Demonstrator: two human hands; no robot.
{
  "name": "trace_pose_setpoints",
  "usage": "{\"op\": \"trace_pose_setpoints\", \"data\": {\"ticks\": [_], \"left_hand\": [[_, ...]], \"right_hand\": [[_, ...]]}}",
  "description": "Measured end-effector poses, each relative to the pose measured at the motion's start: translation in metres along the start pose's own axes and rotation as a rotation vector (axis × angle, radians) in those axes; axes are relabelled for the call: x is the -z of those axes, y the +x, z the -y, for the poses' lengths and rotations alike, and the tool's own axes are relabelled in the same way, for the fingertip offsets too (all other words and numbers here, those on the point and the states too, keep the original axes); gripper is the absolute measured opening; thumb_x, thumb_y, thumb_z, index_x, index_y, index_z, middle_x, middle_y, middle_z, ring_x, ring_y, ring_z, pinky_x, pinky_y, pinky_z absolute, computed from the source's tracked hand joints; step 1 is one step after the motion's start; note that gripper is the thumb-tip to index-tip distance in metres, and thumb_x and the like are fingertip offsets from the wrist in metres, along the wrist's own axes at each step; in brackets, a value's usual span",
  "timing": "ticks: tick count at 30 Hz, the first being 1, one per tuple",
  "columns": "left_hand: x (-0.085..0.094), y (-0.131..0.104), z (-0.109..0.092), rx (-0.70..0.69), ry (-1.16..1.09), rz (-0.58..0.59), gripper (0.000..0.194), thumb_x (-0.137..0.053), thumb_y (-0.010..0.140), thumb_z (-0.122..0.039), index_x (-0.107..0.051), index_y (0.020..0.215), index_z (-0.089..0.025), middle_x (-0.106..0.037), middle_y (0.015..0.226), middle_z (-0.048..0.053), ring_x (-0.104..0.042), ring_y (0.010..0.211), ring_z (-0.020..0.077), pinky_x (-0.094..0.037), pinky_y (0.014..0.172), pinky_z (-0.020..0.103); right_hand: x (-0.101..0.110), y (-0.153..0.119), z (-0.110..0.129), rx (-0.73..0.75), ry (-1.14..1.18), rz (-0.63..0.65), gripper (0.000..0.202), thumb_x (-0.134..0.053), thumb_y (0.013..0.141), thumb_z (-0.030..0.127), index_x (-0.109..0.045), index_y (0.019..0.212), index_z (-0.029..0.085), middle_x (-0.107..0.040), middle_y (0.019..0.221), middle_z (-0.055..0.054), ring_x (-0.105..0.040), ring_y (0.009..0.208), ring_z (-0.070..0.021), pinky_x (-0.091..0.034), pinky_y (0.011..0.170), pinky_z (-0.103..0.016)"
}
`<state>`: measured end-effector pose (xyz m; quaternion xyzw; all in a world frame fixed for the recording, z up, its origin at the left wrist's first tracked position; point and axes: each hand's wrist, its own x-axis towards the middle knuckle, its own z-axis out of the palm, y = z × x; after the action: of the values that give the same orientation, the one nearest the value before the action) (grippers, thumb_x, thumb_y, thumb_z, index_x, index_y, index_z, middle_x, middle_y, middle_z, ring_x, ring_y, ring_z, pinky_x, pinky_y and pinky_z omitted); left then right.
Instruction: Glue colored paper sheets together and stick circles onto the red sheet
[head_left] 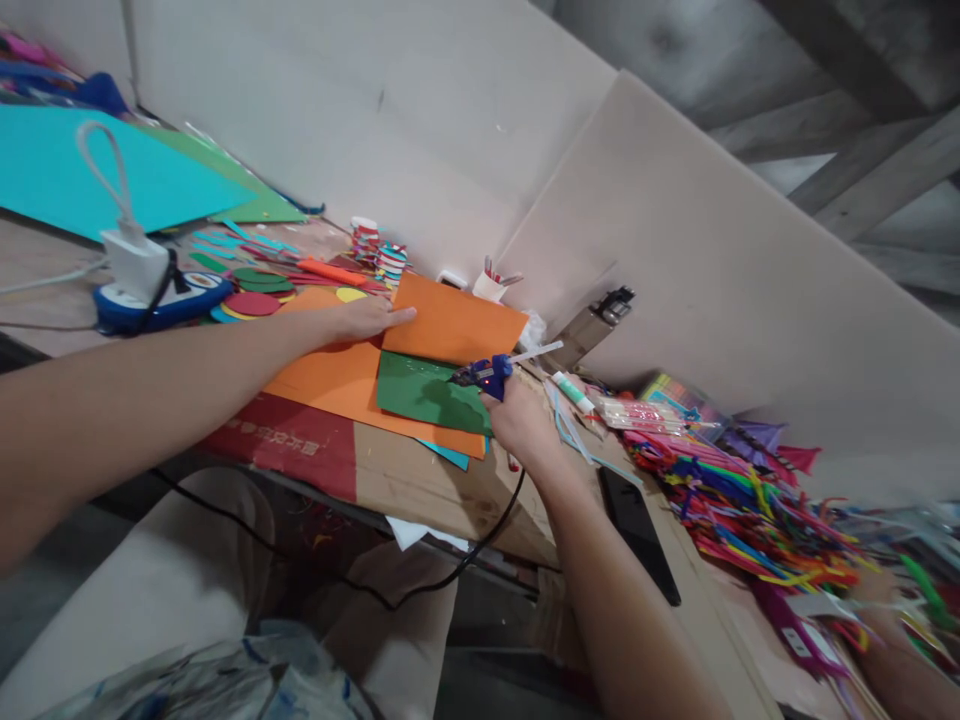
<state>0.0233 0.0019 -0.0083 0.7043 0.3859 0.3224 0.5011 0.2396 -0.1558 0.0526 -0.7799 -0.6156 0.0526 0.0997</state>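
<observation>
Card gluing looked partway along: a green card (pixel 439 405) lay under the glue gun (pixel 495 378), its join with the upper orange card (pixel 461 318) seemingly unfinished.
The right hand (pixel 521 415) had its fingers clamped around the gun's handle, the nozzle pointing left over the green card and a glue stick (pixel 538 352) jutting from the rear; pale streaks (pixel 424 367) marked the card's upper part. The left hand (pixel 364 318) laid its thumb on the upper orange card's left edge, but the other fingers were hidden, so whether they pinched it could not be told. The lower orange sheet (pixel 326 375) was spread beneath the green card. Cut green circles (pixel 262 283) sat loose beyond the left forearm, apparently unused so far.
</observation>
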Motion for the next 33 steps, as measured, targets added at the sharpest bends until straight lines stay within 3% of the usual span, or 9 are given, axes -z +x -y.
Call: {"op": "trace_pose_setpoints", "data": {"ticks": [8, 11, 16, 19, 23, 28, 33], "left_hand": [[0.002, 0.000, -0.001, 0.008, 0.111, 0.007, 0.053, -0.049, 0.083, -0.061, -0.069, 0.090, -0.013, -0.072, 0.087, 0.010, -0.064, 0.076, 0.0220, -0.047, 0.065, 0.030], [0.001, -0.002, -0.001, 0.013, 0.071, 0.010, 0.051, -0.049, 0.084, -0.059, -0.068, 0.088, -0.012, -0.071, 0.089, 0.011, -0.065, 0.076, 0.0219, -0.048, 0.066, 0.030], [-0.001, -0.005, -0.004, 0.025, -0.081, 0.042, 0.049, -0.055, 0.080, -0.057, -0.068, 0.098, -0.013, -0.071, 0.100, 0.013, -0.067, 0.082, 0.0243, -0.050, 0.067, 0.032], [-0.001, -0.007, -0.008, 0.016, -0.027, 0.007, 0.047, -0.056, 0.080, -0.055, -0.068, 0.098, -0.013, -0.071, 0.101, 0.012, -0.066, 0.084, 0.0239, -0.048, 0.067, 0.030], [-0.001, -0.010, -0.014, 0.033, 0.067, -0.005, 0.048, -0.051, 0.083, -0.054, -0.068, 0.095, -0.012, -0.071, 0.095, 0.012, -0.066, 0.081, 0.0234, -0.047, 0.066, 0.029], [-0.003, -0.013, -0.018, 0.054, 0.008, 0.042, 0.049, -0.051, 0.082, -0.055, -0.068, 0.099, -0.012, -0.071, 0.099, 0.013, -0.066, 0.086, 0.0257, -0.048, 0.071, 0.032], [-0.004, -0.013, -0.018, 0.054, -0.053, 0.032, 0.048, -0.053, 0.081, -0.053, -0.068, 0.102, -0.012, -0.071, 0.103, 0.014, -0.067, 0.090, 0.0271, -0.050, 0.073, 0.034]], "right_hand": [[-0.022, 0.015, 0.031, 0.103, 0.092, 0.036, 0.031, -0.051, 0.087, 0.031, -0.059, 0.113, 0.017, -0.070, 0.103, -0.013, -0.066, 0.094, -0.0263, -0.047, 0.075, -0.030], [-0.018, 0.012, 0.022, 0.076, 0.106, 0.040, 0.030, -0.051, 0.086, 0.030, -0.060, 0.112, 0.017, -0.070, 0.103, -0.012, -0.066, 0.093, -0.0253, -0.046, 0.074, -0.029], [0.000, 0.001, -0.015, -0.002, 0.017, -0.021, 0.026, -0.053, 0.086, 0.027, -0.061, 0.108, 0.015, -0.069, 0.109, -0.014, -0.064, 0.101, -0.0249, -0.046, 0.082, -0.029], [0.007, -0.004, -0.032, -0.027, -0.024, -0.043, 0.027, -0.052, 0.086, 0.026, -0.061, 0.110, 0.015, -0.068, 0.111, -0.014, -0.063, 0.103, -0.0256, -0.046, 0.082, -0.030], [0.007, -0.006, -0.032, -0.043, -0.056, -0.059, 0.029, -0.051, 0.087, 0.028, -0.060, 0.113, 0.015, -0.067, 0.112, -0.015, -0.063, 0.104, -0.0256, -0.046, 0.083, -0.030], [0.004, -0.006, -0.024, -0.029, -0.040, -0.009, 0.030, -0.052, 0.088, 0.030, -0.060, 0.113, 0.015, -0.068, 0.112, -0.015, -0.063, 0.104, -0.0262, -0.045, 0.085, -0.031], [0.005, 0.001, -0.036, -0.056, -0.061, -0.058, 0.034, -0.051, 0.086, 0.028, -0.059, 0.116, 0.014, -0.067, 0.113, -0.017, -0.062, 0.106, -0.0290, -0.046, 0.084, -0.033]]}}
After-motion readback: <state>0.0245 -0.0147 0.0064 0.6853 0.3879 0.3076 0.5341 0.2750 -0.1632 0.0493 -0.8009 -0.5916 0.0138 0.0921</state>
